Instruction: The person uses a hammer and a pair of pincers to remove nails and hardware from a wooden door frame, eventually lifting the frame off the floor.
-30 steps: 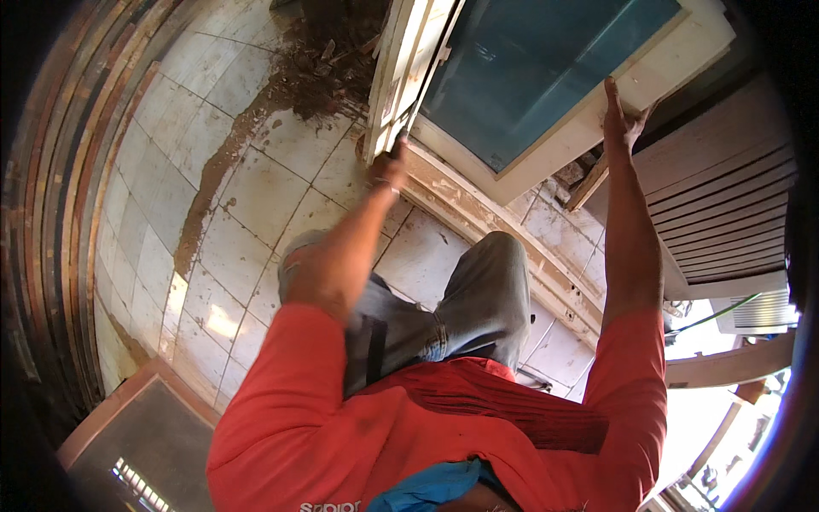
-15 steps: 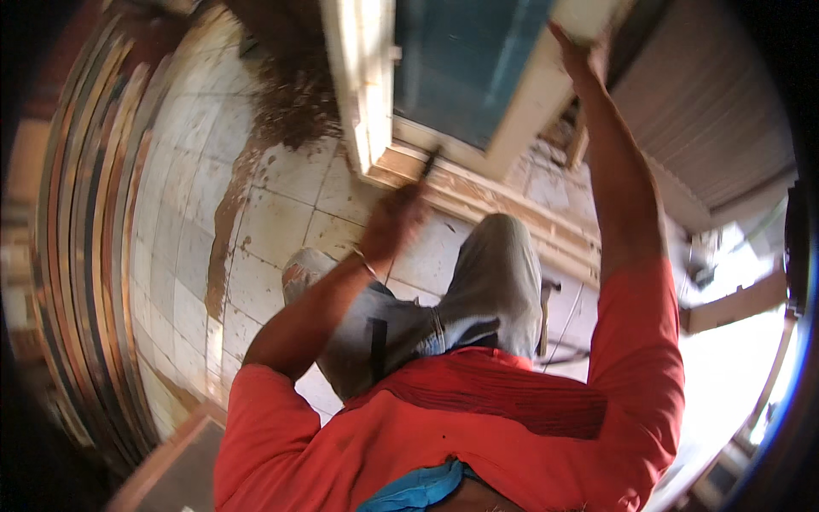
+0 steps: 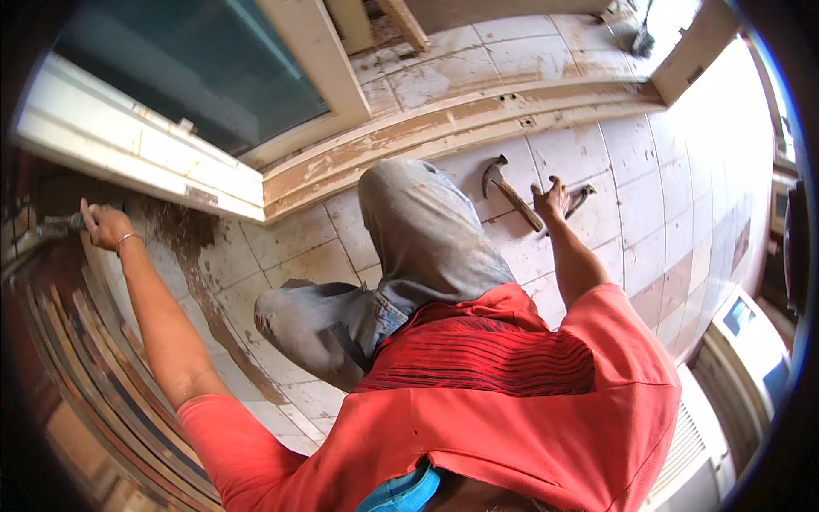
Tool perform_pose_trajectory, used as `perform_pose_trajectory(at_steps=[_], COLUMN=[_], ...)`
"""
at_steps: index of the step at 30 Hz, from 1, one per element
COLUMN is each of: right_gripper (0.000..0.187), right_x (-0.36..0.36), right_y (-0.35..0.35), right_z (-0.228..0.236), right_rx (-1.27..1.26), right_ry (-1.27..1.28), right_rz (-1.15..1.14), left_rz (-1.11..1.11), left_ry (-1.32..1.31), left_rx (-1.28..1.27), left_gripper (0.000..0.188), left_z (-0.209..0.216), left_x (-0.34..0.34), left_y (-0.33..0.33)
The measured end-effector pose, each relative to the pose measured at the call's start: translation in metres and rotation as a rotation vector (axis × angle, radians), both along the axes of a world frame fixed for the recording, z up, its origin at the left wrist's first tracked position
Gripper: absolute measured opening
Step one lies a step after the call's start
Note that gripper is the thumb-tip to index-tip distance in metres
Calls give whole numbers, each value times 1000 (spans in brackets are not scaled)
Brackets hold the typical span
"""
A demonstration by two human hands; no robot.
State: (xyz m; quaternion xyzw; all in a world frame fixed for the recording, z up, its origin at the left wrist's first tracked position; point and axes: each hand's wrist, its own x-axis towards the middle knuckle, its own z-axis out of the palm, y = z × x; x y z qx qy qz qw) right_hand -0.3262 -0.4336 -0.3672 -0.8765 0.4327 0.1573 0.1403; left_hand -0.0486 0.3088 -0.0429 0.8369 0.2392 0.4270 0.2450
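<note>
- Left hand (image 3: 104, 226) far left, fist clamped on a small tool (image 3: 58, 224) near the door frame (image 3: 145, 158).
- Right hand (image 3: 553, 200) spread open on the tiled floor (image 3: 665, 205), touching a claw hammer (image 3: 510, 193).

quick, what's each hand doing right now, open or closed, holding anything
Left hand: closed around a dark tool handle; what tool it is cannot be told.
Right hand: open, fingers spread on the tiled floor, beside the wooden-handled claw hammer, holding nothing.

1 hammer (image 3: 512, 194); 2 hands (image 3: 550, 198)
</note>
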Motion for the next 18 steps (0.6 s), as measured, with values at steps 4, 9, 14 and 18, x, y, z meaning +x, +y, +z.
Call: perform_pose_trajectory(at_steps=[4, 9, 14, 18], right_gripper=[87, 103, 67, 25], right_x=[-58, -62, -45, -34], right_y=[-18, -65, -72, -28], right_z=[-22, -71, -109, -62], right_rx=[-36, 208, 180, 184], right_ry=[102, -33, 344, -554], right_rz=[-522, -536, -359, -616], left_rz=[76, 199, -47, -62], left_ry=[146, 108, 42, -16], left_rx=[231, -114, 39, 90], left_gripper=[66, 82, 78, 77], left_z=[-10, -24, -49, -57], left_x=[47, 51, 51, 59], left_y=[-4, -22, 7, 23])
